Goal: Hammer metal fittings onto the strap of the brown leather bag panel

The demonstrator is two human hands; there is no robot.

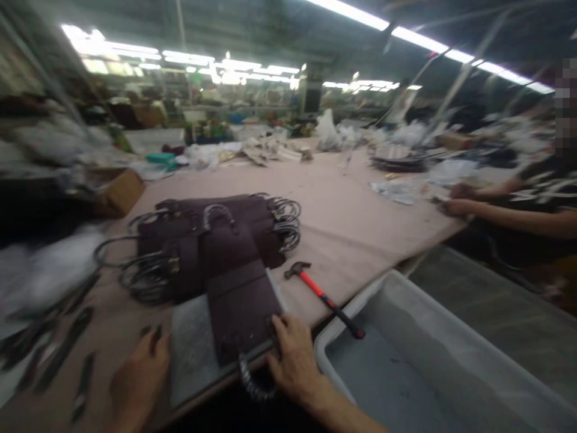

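Note:
A dark brown leather bag panel [243,307] lies partly on a grey slab [192,349] at the table's front edge, and a black-and-white twisted handle [252,382] hangs from its near end. My right hand [295,358] grips the panel's right edge, thumb and fingers curled. Left of the slab, my left hand [142,376] is closed around something small and dark, too blurred to name. Behind the panel lies a pile of similar dark bags [189,255] with looped handles. A claw hammer [322,294] with a red and black handle rests to the right.
A grey plastic tub [392,282] stands below the table edge at right. Several dark tools [67,349] lie at left, near white plastic bags [54,270] and a cardboard box [119,192]. Another person's hands [460,201] work at the table's far right.

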